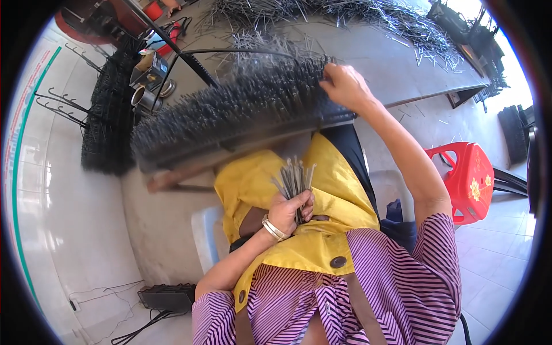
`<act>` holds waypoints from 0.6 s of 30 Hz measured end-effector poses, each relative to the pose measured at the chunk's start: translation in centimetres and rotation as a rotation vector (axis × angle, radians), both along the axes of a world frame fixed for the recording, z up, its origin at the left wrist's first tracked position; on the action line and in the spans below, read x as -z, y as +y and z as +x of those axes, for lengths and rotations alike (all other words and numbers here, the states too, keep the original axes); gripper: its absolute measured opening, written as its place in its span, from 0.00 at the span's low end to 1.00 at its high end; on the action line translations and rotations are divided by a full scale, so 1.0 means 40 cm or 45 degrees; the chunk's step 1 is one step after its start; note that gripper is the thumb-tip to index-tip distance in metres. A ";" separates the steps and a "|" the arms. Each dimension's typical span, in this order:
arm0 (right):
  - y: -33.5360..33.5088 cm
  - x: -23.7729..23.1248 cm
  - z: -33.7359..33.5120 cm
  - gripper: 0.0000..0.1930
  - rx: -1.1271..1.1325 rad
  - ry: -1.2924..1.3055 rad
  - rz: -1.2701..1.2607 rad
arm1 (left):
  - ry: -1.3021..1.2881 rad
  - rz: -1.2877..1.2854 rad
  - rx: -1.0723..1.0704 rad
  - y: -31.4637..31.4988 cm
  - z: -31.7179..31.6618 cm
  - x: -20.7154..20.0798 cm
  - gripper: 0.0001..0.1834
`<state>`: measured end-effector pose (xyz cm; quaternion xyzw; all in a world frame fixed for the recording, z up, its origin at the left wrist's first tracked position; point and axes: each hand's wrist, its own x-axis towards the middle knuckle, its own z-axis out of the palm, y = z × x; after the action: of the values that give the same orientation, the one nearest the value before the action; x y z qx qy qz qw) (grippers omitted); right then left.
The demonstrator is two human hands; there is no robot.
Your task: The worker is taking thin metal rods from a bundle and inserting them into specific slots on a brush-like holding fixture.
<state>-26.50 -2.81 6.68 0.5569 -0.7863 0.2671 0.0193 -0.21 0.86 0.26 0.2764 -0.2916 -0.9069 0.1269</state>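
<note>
My left hand [286, 213] is closed round a bundle of thin grey metal rods [295, 177], whose ends fan upward over my lap. In front of me lies a long rack [230, 106] packed with upright, thin dark rods; its left end is smeared by motion. At the rack's far right end is my right hand [347, 86], with thumb and fingers pinched together at the tips of the outermost rods. Whatever lies between those fingers is too small to make out. A yellow apron [250, 172] covers my lap below the rack.
Loose metal rods [397, 29] lie heaped on the grey table [391, 75] ahead. A red stool [474, 184] stands at the right. Dark rod-filled racks [106, 115] lean by the left wall, near a metal cup [145, 98]. A dark bar [172, 46] slants above my rack.
</note>
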 end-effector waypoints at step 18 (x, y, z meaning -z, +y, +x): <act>-0.010 -0.017 -0.021 0.08 -0.091 -0.065 0.023 | 0.025 0.010 -0.016 0.000 -0.001 0.004 0.06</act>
<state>-27.35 -3.21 7.36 0.5777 -0.7685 0.2747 -0.0152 -0.24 0.86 0.11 0.2698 -0.2852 -0.9098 0.1344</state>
